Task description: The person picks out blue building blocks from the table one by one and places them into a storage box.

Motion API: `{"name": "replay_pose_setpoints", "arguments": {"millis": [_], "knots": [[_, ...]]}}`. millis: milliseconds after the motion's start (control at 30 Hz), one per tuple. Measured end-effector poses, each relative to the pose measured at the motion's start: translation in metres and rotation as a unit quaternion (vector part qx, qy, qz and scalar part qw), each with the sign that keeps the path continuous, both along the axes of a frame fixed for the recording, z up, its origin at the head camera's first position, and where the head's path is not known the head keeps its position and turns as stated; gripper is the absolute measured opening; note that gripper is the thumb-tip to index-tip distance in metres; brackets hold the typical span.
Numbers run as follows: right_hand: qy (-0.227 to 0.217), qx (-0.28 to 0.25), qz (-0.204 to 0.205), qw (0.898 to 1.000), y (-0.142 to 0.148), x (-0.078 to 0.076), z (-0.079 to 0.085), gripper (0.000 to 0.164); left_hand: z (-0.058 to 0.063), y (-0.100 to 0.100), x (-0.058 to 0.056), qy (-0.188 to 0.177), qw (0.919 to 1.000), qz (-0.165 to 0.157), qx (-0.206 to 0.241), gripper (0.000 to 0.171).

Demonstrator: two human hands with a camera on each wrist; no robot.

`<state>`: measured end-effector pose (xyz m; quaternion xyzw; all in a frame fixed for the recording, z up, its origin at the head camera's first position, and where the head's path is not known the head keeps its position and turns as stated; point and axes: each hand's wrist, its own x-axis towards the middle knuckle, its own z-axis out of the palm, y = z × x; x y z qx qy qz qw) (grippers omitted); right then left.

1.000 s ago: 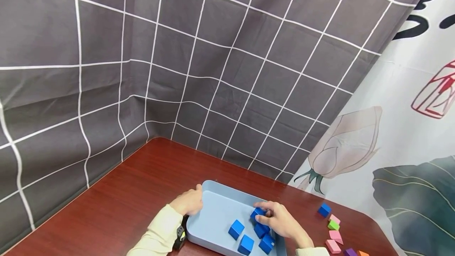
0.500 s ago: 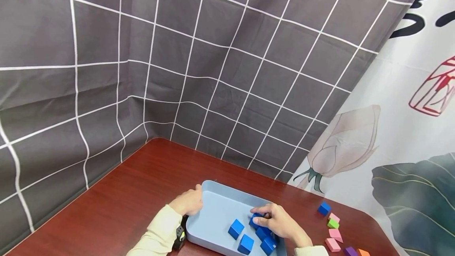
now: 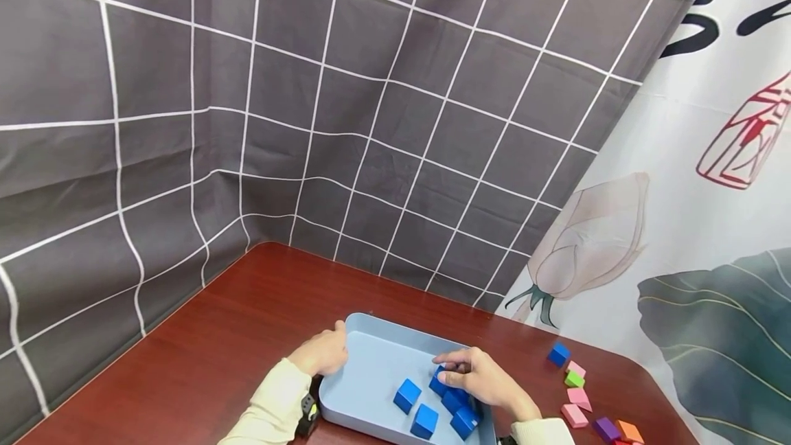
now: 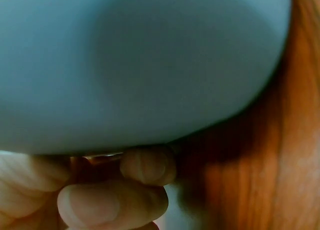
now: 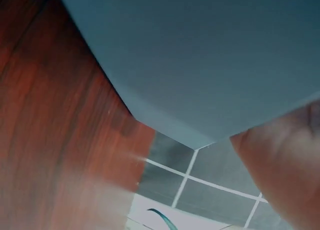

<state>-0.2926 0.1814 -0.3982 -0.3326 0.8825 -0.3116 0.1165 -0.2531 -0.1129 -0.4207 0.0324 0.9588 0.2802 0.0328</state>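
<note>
In the head view, a light blue tray (image 3: pixel 377 356) lies on the table with several blue cubes in it. My left hand (image 3: pixel 323 352) holds the tray's left rim; in the left wrist view, its curled fingers (image 4: pixel 112 202) are against the tray's outer wall. My right hand (image 3: pixel 485 378) reaches over the right rim, thumb and fingers around one blue cube (image 3: pixel 437 380). Close behind that one sit a second cube (image 3: pixel 455 400) and a third cube (image 3: pixel 465 421). Apart to the left are another cube (image 3: pixel 407 395) and a nearer cube (image 3: pixel 424 421). The right wrist view shows mostly the tray's outer wall (image 5: pixel 200 65).
Right of the tray on the red-brown table (image 3: pixel 247 314) lie a blue cube (image 3: pixel 559 354), a green block (image 3: pixel 575 379), pink blocks (image 3: pixel 575 416), a purple block (image 3: pixel 606 429) and an orange block (image 3: pixel 628 430). A grey gridded curtain (image 3: pixel 371 122) hangs along the back and left.
My right hand has shifted slightly left and nearer with the blue cube between its fingers. The left hand stays at the tray rim. The head view has turned a little.
</note>
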Motion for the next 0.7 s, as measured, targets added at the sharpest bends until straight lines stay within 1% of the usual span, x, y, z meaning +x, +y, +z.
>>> {"name": "replay_pose_setpoints", "arguments": {"millis": [100, 267, 400, 500, 633, 700], "knots": [[-0.006, -0.023, -0.005, 1.000, 0.005, -0.002, 0.000, 0.031, 0.000, 0.000, 0.000, 0.003, 1.0000, -0.004, 0.002, 0.052], [-0.015, -0.070, -0.020, 0.997, 0.018, -0.007, 0.001, 0.032, -0.004, -0.001, 0.002, 0.012, 0.9999, -0.007, 0.008, 0.053], [-0.007, -0.097, -0.053, 0.994, 0.029, -0.010, 0.004, 0.031, -0.006, -0.003, 0.005, 0.016, 0.9998, -0.005, 0.008, 0.052], [0.019, -0.115, -0.111, 0.987, 0.039, -0.012, 0.007, 0.023, -0.005, -0.002, 0.006, 0.019, 0.9998, -0.006, 0.010, 0.051], [0.070, -0.119, -0.211, 0.968, 0.051, -0.015, 0.008, 0.008, -0.002, -0.001, 0.007, 0.018, 0.9996, -0.017, 0.015, 0.051], [0.087, -0.106, -0.245, 0.960, 0.053, -0.019, 0.005, 0.006, -0.002, -0.002, 0.007, 0.010, 0.9996, -0.018, 0.019, 0.051]]}}
